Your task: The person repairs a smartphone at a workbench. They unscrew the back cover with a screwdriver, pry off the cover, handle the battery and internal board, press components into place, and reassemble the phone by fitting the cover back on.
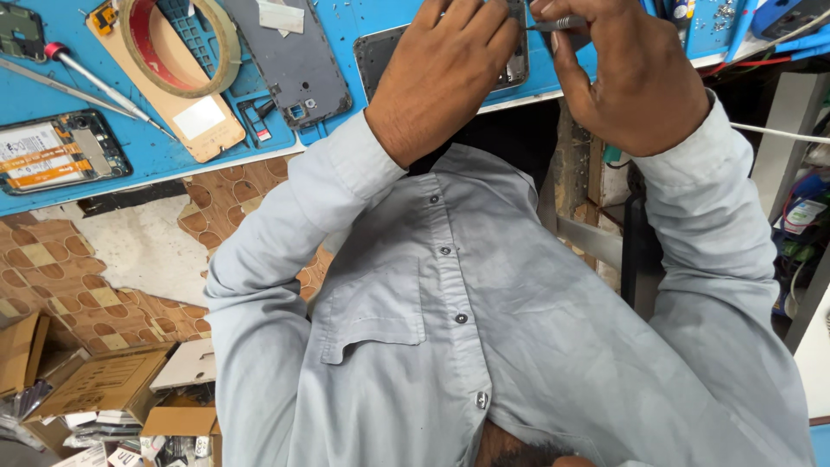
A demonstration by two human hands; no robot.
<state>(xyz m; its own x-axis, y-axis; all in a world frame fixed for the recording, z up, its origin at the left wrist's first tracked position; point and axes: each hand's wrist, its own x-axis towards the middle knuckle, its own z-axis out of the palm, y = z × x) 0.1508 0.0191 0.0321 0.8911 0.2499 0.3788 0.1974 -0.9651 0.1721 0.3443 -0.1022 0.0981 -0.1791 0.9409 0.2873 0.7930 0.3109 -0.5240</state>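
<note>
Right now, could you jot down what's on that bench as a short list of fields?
Surface: blue work mat
Left hand: rests on the dark opened phone
Right hand: pinches a thin metal tool
Nearby: tape roll, grey back cover, red-handled screwdriver, second opened phone
Below bench: cardboard boxes

A single head-worn camera looks steeply down and back toward the wearer's own body, so the grey shirt [484, 329] fills the lower and middle frame. The blue desk [363, 26] runs along the top edge (appearing upside down from this angle), close to the lens. The tiled floor [104, 277] shows at lower left.
</note>
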